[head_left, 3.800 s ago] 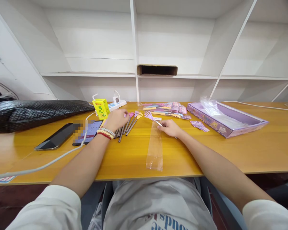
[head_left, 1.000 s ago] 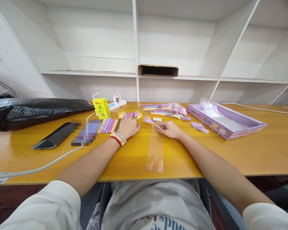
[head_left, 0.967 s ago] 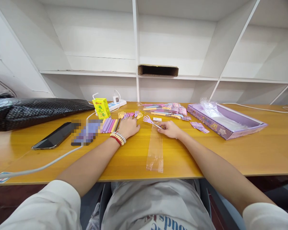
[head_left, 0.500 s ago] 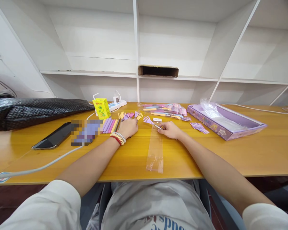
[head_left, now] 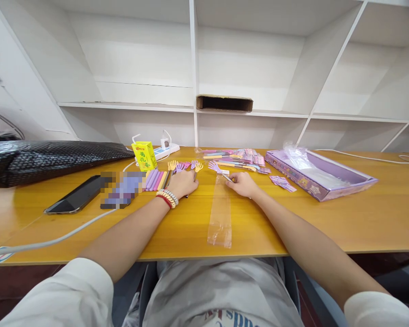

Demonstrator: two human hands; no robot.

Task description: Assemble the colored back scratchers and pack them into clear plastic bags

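A purple hand-shaped back scratcher (head_left: 214, 166) is pinched by its thin metal rod in my right hand (head_left: 242, 184), its head pointing left. Beneath it a long clear plastic sleeve (head_left: 220, 213) lies flat on the table. My left hand (head_left: 183, 183) is closed at the right end of a row of back scratchers, around the rod of a yellow back scratcher (head_left: 198, 167); the fingertips are partly hidden. Other yellow, pink and purple heads (head_left: 179, 166) show beyond that hand. Their coloured handles (head_left: 154, 180) stick out on its left.
Packed back scratchers (head_left: 235, 156) lie at the back. Small printed cards (head_left: 282, 183) are beside a purple box (head_left: 341, 190) holding clear sleeves. On the left are a yellow drink carton (head_left: 144, 156), power strip (head_left: 167, 149), phone (head_left: 73, 195), white cable (head_left: 85, 225) and black wrapped bundle (head_left: 54, 159).
The purple back scratcher's head has shifted slightly right and turned in my right hand. My left hand has barely moved.
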